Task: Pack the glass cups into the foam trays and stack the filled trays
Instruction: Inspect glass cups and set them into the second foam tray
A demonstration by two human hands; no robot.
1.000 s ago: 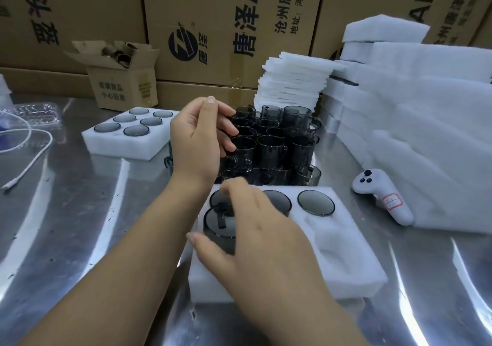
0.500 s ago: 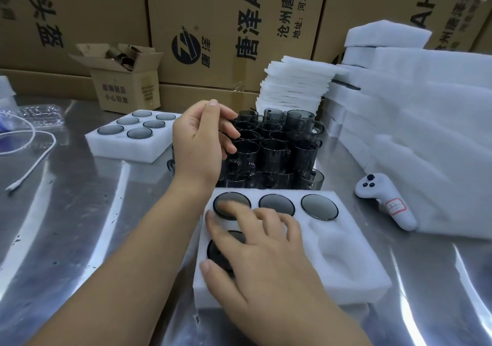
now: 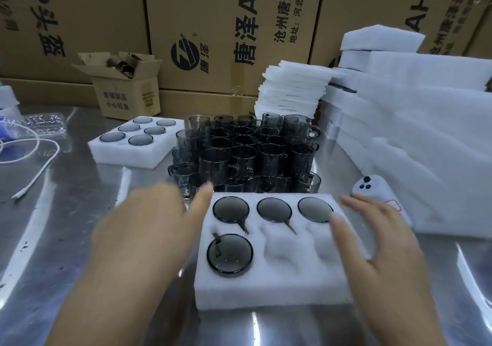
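Tray [image 3: 279, 289] (four cups [image 3: 229, 255] in) | left hand [image 3: 149, 233] beside, spread empty | right hand [image 3: 378, 252] over edge, likewise

We see a shiny steel table [image 3: 66, 212], and large printed cartons [image 3: 229, 26] stand behind it. A small open cardboard box [image 3: 127, 95] stands before them. At the left lie a white cable [image 3: 50, 160] and a clear plastic tray [image 3: 44, 123]; at the right lies a white controller [image 3: 378, 187].

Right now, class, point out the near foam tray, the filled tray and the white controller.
near foam tray [image 3: 274, 295], head view, front wall
filled tray [image 3: 125, 158], head view, front wall
white controller [image 3: 377, 187], head view, body beside buttons
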